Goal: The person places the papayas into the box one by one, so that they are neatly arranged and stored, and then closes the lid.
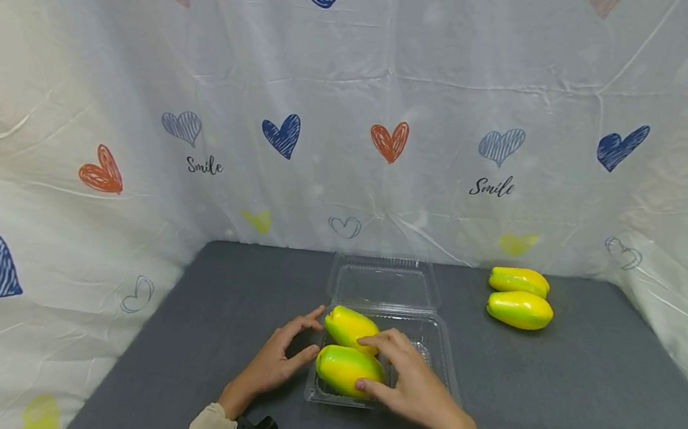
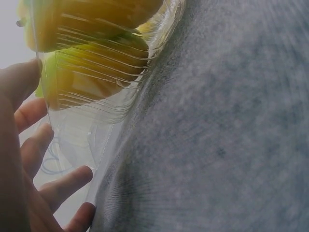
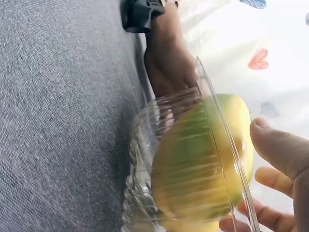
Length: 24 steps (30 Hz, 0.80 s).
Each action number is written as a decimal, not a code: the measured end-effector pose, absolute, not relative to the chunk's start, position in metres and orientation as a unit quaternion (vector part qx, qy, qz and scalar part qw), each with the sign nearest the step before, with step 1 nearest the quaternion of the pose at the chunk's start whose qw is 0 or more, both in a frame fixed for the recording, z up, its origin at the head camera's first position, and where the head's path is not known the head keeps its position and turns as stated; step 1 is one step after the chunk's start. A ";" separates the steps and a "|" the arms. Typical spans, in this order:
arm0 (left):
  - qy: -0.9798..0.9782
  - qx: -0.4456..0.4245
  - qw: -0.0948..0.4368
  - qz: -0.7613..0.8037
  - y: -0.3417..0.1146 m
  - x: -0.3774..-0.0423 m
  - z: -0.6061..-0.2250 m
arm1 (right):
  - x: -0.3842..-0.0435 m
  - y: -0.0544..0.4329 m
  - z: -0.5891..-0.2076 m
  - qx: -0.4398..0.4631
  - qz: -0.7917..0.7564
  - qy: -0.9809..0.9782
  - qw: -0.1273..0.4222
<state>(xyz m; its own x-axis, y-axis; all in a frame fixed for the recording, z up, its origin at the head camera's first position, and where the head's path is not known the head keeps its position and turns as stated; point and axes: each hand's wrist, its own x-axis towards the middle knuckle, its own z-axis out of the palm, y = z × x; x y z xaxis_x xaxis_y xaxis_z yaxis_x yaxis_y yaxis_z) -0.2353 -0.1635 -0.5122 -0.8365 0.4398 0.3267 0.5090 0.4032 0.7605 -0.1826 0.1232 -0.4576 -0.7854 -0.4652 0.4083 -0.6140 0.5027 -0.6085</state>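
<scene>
Behind the clear container (image 1: 424, 348) hangs a white curtain (image 1: 335, 83) printed with hearts, and beneath the container spreads a grey table (image 1: 586, 406). The container's lid (image 1: 383, 288) lies folded back. Over the container arches the right hand (image 1: 409, 382), fingers loosely bent and apart, not closed round anything; I can't tell whether a fingertip brushes the fruit. At the container's left edge, the left hand (image 1: 280, 355) is spread wide, thumb at the rim, gripping nothing. Inside its left half lie two yellow-green papayas (image 1: 346, 370), side by side, and beyond it to the right two more papayas (image 1: 520, 310) lie together
</scene>
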 end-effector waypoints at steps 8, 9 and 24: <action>-0.834 -0.288 0.037 -0.470 -0.164 -0.236 -0.513 | -0.187 0.129 -0.456 0.317 0.401 -0.851 0.121; -0.833 -0.288 0.037 -0.470 -0.164 -0.236 -0.513 | -0.187 0.130 -0.456 0.317 0.402 -0.850 0.123; -0.835 -0.286 0.035 -0.469 -0.164 -0.235 -0.513 | -0.189 0.141 -0.452 0.293 0.399 -0.861 0.114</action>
<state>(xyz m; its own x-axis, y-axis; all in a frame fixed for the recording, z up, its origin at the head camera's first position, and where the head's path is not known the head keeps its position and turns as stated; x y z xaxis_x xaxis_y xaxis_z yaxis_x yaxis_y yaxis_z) -0.2351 -0.1638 -0.5127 -0.8337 0.4448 0.3271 0.5107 0.3961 0.7630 -0.1890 0.1405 -0.4519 -0.8021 -0.4141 0.4303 -0.5960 0.5098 -0.6203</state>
